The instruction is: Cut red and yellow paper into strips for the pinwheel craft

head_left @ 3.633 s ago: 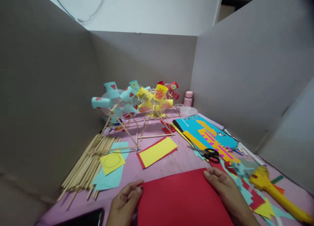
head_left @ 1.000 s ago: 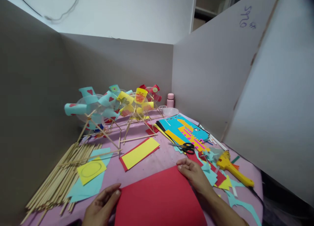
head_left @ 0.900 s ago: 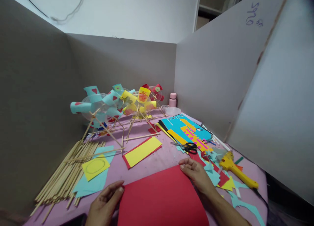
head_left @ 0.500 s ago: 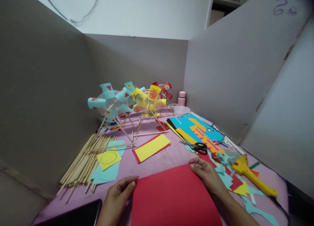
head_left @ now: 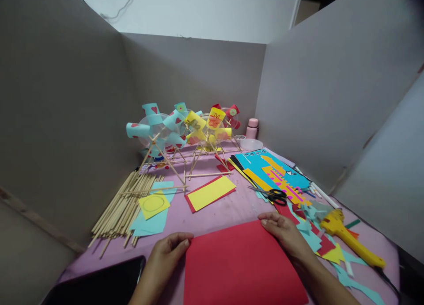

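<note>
A sheet of red paper (head_left: 240, 267) lies before me at the front of the table, its lower edge cut off by the frame. My left hand (head_left: 168, 252) pinches its far left corner between thumb and fingers. At the far right corner, my right hand (head_left: 281, 232) grips the sheet the same way. Beyond the sheet lies a yellow paper strip (head_left: 212, 192) on top of a red one. Black-handled scissors (head_left: 274, 196) rest a little past my right hand. Left of my left hand is a black phone-like device (head_left: 99, 284).
Bamboo sticks (head_left: 114, 212) lie at the left beside blue paper (head_left: 154, 225) and a yellow square (head_left: 154, 204) with a drawn circle. Stick-and-paper wheel models (head_left: 155, 132) stand behind. At right are a yellow glue gun (head_left: 351, 238), paper scraps and a decorated blue sheet (head_left: 298, 180). Grey partitions enclose the table.
The whole view has shifted slightly, so things appear a bit further right and mostly higher. Both hands keep their hold on the red paper.
</note>
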Demonstrator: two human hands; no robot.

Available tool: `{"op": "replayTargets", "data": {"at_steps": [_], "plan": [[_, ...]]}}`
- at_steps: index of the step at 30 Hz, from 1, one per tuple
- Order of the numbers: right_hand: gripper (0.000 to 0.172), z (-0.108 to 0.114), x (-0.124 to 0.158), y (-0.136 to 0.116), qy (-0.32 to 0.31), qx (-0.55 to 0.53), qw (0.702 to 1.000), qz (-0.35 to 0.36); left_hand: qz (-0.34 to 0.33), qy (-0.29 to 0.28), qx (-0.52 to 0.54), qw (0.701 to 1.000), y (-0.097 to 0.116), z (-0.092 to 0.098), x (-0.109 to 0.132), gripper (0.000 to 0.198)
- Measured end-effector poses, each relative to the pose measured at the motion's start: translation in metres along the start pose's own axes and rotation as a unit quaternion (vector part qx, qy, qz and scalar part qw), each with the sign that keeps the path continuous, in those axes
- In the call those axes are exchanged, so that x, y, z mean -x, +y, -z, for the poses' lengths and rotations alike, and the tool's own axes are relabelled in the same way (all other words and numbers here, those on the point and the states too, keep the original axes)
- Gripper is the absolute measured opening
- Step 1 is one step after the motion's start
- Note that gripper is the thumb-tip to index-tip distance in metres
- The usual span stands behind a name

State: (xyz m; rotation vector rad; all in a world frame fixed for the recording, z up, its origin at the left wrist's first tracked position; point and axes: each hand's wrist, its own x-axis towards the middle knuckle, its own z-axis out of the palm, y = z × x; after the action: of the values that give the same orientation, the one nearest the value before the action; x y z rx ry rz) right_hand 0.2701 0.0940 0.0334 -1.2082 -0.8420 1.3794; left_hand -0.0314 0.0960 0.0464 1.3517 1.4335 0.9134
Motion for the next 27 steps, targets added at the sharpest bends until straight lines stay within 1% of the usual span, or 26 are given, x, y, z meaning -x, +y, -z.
{"op": "replayTargets", "data": {"at_steps": [3,6,9,12,15,19,22,25,27], "plan": [[0.040,0.002,0.000,0.003,-0.002,0.026,1.000,0.000,0.000,-0.003,-0.024,1.000,-0.002,0.000,0.000,0.028],[0.037,0.007,0.002,0.008,-0.005,0.074,0.997,-0.001,-0.002,-0.015,-0.055,0.998,-0.003,0.001,0.000,0.031],[0.030,0.012,0.008,0.011,-0.006,0.146,0.989,0.004,-0.007,-0.032,-0.106,0.994,0.000,0.000,0.003,0.031],[0.022,0.013,0.013,0.011,0.004,0.233,0.972,0.021,-0.025,-0.044,-0.179,0.983,0.006,-0.004,0.008,0.027],[0.016,0.008,0.017,0.007,0.016,0.316,0.948,0.046,-0.053,-0.041,-0.264,0.962,0.013,-0.009,0.013,0.027],[0.015,0.001,0.019,-0.001,0.027,0.404,0.912,0.068,-0.082,-0.036,-0.356,0.930,0.017,-0.017,0.019,0.030],[0.016,-0.002,0.020,-0.005,0.029,0.449,0.890,0.077,-0.102,-0.041,-0.401,0.910,0.016,-0.022,0.023,0.031],[0.018,-0.002,0.020,-0.005,0.030,0.478,0.874,0.085,-0.124,-0.053,-0.432,0.892,0.011,-0.025,0.026,0.034],[0.018,-0.001,0.019,-0.003,0.030,0.492,0.865,0.092,-0.153,-0.055,-0.471,0.867,0.007,-0.027,0.028,0.035]]}}
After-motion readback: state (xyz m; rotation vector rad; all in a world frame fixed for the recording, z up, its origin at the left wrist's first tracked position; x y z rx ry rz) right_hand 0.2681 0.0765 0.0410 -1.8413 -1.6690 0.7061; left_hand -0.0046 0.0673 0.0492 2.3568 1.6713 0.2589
